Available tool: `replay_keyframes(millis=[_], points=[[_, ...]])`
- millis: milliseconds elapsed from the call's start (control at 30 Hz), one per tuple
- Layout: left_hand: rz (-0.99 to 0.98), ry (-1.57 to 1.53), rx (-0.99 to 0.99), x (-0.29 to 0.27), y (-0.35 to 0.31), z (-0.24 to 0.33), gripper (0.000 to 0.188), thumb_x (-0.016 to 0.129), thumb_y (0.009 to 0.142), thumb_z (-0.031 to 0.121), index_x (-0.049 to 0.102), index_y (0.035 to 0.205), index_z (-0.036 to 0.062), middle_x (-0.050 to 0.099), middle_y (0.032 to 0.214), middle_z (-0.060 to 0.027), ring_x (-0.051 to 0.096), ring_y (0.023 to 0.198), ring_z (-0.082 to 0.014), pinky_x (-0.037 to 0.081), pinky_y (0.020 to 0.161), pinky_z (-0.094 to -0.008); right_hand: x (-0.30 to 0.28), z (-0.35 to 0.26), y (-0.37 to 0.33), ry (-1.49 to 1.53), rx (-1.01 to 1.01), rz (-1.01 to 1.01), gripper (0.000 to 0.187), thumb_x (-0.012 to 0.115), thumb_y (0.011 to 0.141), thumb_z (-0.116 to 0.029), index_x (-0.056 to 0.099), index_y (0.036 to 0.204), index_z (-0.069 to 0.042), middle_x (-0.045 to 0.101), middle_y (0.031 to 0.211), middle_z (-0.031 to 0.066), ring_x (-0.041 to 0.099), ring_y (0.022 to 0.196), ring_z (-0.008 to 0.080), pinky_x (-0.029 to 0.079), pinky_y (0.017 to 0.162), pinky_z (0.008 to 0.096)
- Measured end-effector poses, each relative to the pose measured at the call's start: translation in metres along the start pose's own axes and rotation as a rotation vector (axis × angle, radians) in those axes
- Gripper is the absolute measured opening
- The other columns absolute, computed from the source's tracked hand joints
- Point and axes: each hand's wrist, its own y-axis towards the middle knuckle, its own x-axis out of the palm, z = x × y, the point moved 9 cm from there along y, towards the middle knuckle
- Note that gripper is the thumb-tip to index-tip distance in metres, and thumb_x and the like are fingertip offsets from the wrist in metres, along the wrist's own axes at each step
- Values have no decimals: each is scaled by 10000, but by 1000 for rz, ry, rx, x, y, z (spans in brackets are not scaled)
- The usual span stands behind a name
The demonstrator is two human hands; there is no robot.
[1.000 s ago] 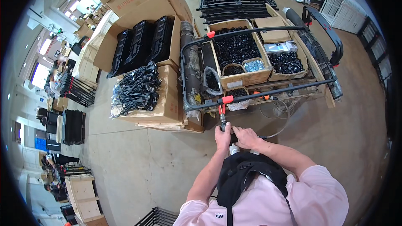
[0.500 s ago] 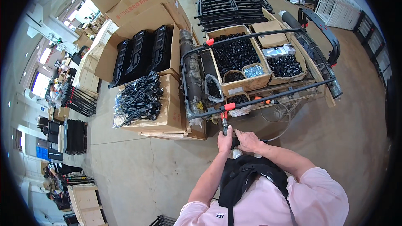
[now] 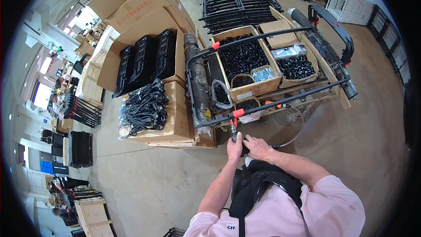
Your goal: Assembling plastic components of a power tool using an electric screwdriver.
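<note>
Both my hands are closed round a hose-fed power screwdriver (image 3: 233, 130) in front of my body. My left hand (image 3: 234, 149) grips its barrel. My right hand (image 3: 258, 148) wraps the handle, which is mostly hidden. The tool's nose points away from me, at a red clip (image 3: 238, 113) on the near rail of a black tubular frame (image 3: 289, 98); whether the bit touches cannot be made out. The frame rests over the bench, with another red clip (image 3: 215, 45) on its far rail. A hose (image 3: 294, 137) runs from the tool off to the right.
Inside the frame stand a carton of black knobs (image 3: 245, 55), a second box of black parts (image 3: 297, 68) and a small tub of silvery screws (image 3: 263, 74). Bundled black cables (image 3: 144, 109) lie on a carton at left. An orange-tipped tool (image 3: 276, 105) lies beyond the near rail.
The view has shifted slightly, so the bench and frame sit a little further left. Both hands keep their hold on the screwdriver at the near red clip.
</note>
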Motion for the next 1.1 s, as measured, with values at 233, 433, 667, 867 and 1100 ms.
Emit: replay_keyframes(millis=[233,433,667,867,1100], points=[[-32,-45,-22,1,-7,-6,628,695,976,552,670,1108,-62,699,983,-126,621,896,-193,520,825,-393,1,-2,-6,40,40,-38,481,859,739,-190,614,1122,-34,574,1125,174,662,1085,395,580,866,524],[-41,-23,-40,2,-14,-6,626,690,986,557,659,1122,-53,683,1001,-113,602,926,-187,512,839,-390,3,0,-11,46,37,-33,472,852,746,-195,616,1121,-32,572,1122,180,661,1080,400,579,862,527],[-21,-67,-36,7,-19,-18,587,680,985,568,660,1011,-19,688,906,-112,625,845,-211,515,803,-405,2,0,-20,8,28,-39,466,834,750,-197,621,1132,-37,577,1105,182,670,1064,398,580,861,526],[-83,-56,-36,31,-32,-2,565,691,995,553,670,1046,-10,654,907,-57,554,833,-144,491,769,-360,-5,22,-40,-10,144,-59,550,832,749,-265,610,1197,-37,618,1107,196,691,1040,401,583,856,515],[-84,-87,-45,42,-35,3,590,688,992,565,664,1076,-19,665,945,-72,571,862,-168,502,807,-372,-14,30,-44,-5,116,-36,565,840,757,-296,604,1201,-39,652,1070,210,700,1038,414,581,867,528]])
